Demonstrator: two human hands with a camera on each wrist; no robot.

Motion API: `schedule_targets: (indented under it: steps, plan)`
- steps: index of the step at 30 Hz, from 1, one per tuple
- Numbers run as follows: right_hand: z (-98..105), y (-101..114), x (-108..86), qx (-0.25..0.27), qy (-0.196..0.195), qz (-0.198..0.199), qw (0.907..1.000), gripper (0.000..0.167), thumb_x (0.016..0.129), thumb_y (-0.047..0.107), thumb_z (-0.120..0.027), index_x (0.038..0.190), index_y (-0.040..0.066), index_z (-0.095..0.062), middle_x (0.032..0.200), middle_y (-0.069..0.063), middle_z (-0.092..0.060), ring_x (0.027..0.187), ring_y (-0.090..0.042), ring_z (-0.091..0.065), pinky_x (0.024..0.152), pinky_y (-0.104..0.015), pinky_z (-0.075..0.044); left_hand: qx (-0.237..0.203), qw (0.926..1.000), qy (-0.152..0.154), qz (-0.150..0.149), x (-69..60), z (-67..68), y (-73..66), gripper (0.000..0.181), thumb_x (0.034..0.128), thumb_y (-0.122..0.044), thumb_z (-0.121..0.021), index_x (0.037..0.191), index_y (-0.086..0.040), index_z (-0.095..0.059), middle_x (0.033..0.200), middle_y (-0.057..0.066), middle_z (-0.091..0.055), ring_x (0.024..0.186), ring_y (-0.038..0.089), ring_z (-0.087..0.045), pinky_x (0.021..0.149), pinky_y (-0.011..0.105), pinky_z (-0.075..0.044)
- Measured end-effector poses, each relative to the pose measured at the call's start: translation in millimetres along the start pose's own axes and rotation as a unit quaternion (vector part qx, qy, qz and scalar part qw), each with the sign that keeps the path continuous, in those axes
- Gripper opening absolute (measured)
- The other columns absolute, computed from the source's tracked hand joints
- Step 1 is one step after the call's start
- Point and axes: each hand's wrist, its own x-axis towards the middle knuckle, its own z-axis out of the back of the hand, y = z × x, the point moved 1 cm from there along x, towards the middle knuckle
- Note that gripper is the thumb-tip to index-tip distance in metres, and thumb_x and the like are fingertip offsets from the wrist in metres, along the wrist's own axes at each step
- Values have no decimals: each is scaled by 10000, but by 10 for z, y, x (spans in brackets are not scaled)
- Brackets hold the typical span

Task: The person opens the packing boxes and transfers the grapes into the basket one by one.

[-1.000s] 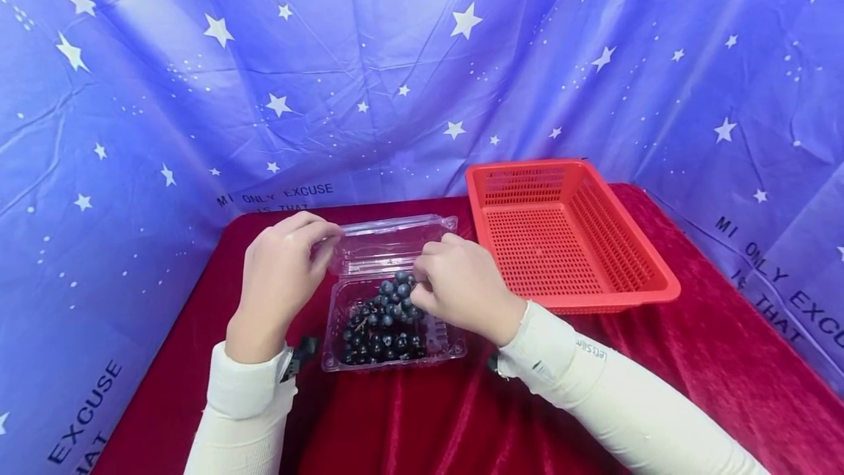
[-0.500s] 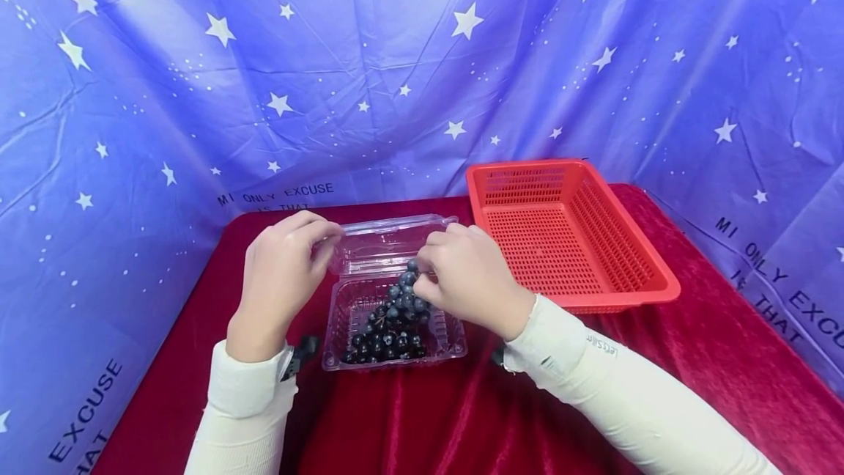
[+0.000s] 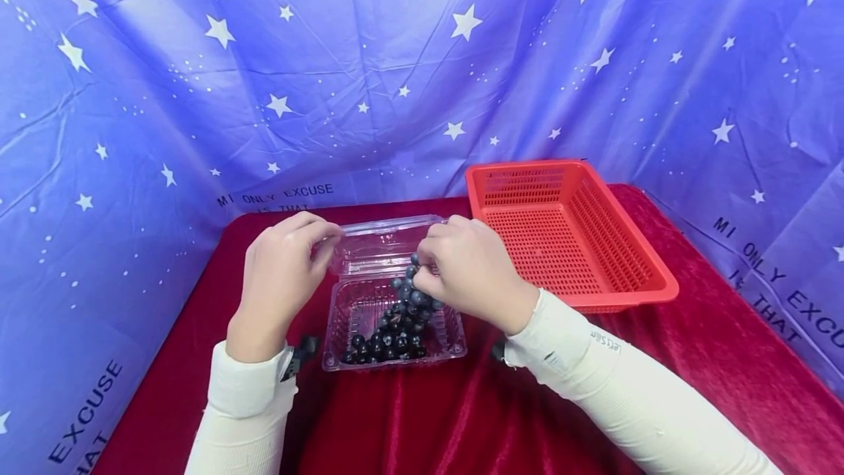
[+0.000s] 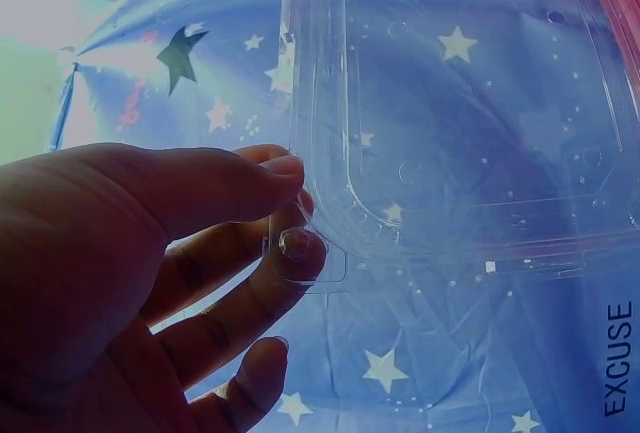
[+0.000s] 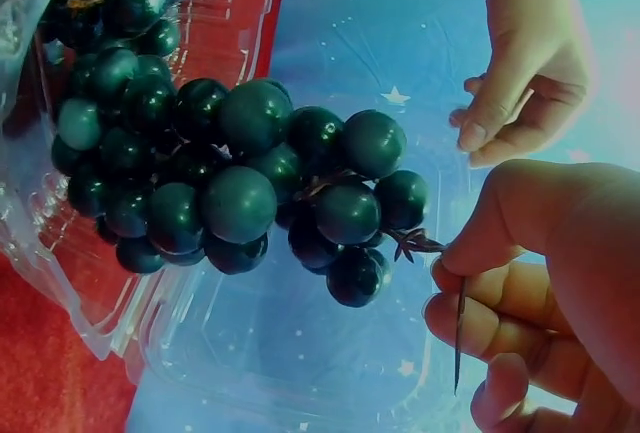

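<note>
A bunch of dark grapes hangs by its stem from my right hand; in the right wrist view thumb and fingers pinch the stem. Its lower part is still inside the clear plastic box, among dark grapes at the box's near side. The box's hinged lid stands raised at the back. My left hand pinches the lid's left corner between thumb and fingers, seen closely in the left wrist view. I cannot tell whether the lower grapes belong to the same bunch.
A red slotted plastic basket stands to the right, behind my right forearm. Dark red velvet cloth covers the table. A blue curtain with stars hangs behind it and along both sides.
My right hand has risen a little and moved right, drawing the upper grapes up with it. The left hand and the lid have kept their place.
</note>
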Motion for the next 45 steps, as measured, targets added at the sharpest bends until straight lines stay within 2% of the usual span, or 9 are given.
schedule_targets:
  steps: [30,41,45]
  plan:
    - [303,-65,120,16,-336,-174,9993,41,749,243,-704,709,240,-713,701,128,-596,646,-145,-475,507,-298,-401,-3,10000,-29,-3,-10,-9,16,160,890,-58,-726,943,-172,-825,911,-18,-765,699,177,-658,576,366,-518]
    - [444,-111,160,-17,-568,-164,9982,73,759,218,-687,763,220,-761,728,120,-627,655,-146,-460,509,-287,-394,35,10000,-52,-56,-14,-5,13,167,882,-52,-724,939,-173,-824,905,-20,-763,703,177,-665,579,365,-523]
    - [496,-139,175,-94,-683,-188,9974,68,745,212,-673,734,228,-738,717,122,-619,658,-141,-468,490,-288,-390,40,9999,-54,-74,-9,-12,10,170,882,-46,-723,938,-171,-823,902,-19,-763,691,168,-652,575,358,-516]
